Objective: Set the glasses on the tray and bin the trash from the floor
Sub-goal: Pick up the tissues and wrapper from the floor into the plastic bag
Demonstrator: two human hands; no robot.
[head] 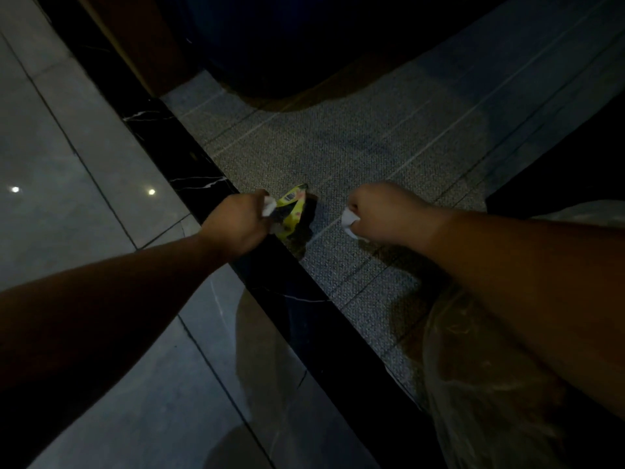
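My left hand is closed around a crumpled yellow-green snack wrapper and a bit of white tissue, held low over the black marble strip. My right hand is a fist gripping a scrap of white paper above the grey carpet. No glasses, tray or bin show in this view.
A black marble border runs diagonally between glossy grey tiles on the left and grey carpet on the right. A translucent plastic bag hangs under my right forearm. Dark furniture stands at the top, another dark block at right.
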